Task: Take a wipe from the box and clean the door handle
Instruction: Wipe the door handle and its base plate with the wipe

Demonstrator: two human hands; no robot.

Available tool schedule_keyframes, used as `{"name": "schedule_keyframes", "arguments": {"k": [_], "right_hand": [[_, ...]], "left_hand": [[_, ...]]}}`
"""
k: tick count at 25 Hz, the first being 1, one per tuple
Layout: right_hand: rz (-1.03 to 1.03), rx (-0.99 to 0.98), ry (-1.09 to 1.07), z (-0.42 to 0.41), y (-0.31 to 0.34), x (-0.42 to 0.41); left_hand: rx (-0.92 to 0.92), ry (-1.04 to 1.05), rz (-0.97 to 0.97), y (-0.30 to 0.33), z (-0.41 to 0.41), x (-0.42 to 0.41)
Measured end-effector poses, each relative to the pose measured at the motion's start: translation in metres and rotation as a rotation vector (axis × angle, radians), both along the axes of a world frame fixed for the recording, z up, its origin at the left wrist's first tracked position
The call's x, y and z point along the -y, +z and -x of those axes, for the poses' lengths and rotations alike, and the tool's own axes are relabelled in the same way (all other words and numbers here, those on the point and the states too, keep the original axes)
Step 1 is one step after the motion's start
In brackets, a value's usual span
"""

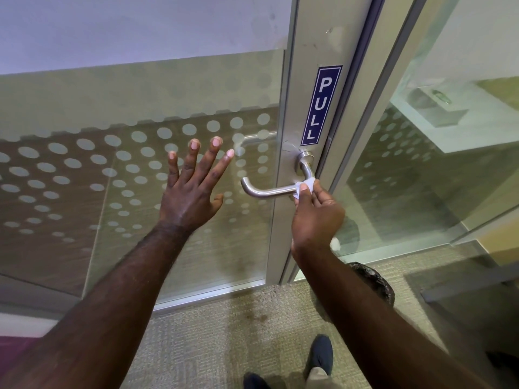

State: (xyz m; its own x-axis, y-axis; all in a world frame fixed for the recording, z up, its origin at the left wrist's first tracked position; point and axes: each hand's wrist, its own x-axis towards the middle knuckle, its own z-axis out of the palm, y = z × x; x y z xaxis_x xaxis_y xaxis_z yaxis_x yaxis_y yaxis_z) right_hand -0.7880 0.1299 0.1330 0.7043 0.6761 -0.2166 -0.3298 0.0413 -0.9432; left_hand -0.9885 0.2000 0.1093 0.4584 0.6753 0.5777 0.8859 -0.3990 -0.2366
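Frosted-dot glass door (140,169), aluminium frame, blue PULL sticker (321,105). Brushed steel lever handle (271,190): long axis horizontal, running left from the right hand (316,217), which pinches a small white wipe (304,186) at its bend. Left hand (191,192) splayed, empty, on glass.

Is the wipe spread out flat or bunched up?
Bunched up: the wipe shows only as a small wad pinched in the right hand against the door handle.
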Motion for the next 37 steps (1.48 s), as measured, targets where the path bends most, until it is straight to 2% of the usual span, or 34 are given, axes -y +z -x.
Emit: {"name": "schedule_keyframes", "arguments": {"k": [6, 19, 27, 30, 32, 34, 37], "right_hand": [[0.03, -0.018, -0.028, 0.008, -0.001, -0.001], [-0.049, 0.326, -0.008, 0.035, -0.015, 0.014], [-0.097, 0.3, 0.013, 0.052, -0.017, 0.017], [-0.164, 0.297, 0.083, 0.063, -0.024, 0.02], [-0.21, 0.397, 0.144, 0.071, -0.029, 0.023], [-0.27, 0.595, 0.209, 0.073, -0.032, 0.029], [-0.421, 1.151, 0.309, 0.057, -0.038, 0.04]], "left_hand": [[-0.007, 0.006, 0.013, 0.0, 0.0, -0.001], [-0.004, -0.013, -0.007, -0.001, 0.001, -0.002], [-0.011, -0.019, -0.022, -0.002, 0.002, -0.003], [-0.009, -0.019, -0.022, -0.003, 0.001, -0.003], [-0.014, -0.02, -0.032, -0.004, 0.002, -0.004], [-0.024, -0.021, -0.057, -0.004, 0.003, -0.004], [-0.039, -0.02, -0.063, -0.003, 0.005, -0.005]]}}
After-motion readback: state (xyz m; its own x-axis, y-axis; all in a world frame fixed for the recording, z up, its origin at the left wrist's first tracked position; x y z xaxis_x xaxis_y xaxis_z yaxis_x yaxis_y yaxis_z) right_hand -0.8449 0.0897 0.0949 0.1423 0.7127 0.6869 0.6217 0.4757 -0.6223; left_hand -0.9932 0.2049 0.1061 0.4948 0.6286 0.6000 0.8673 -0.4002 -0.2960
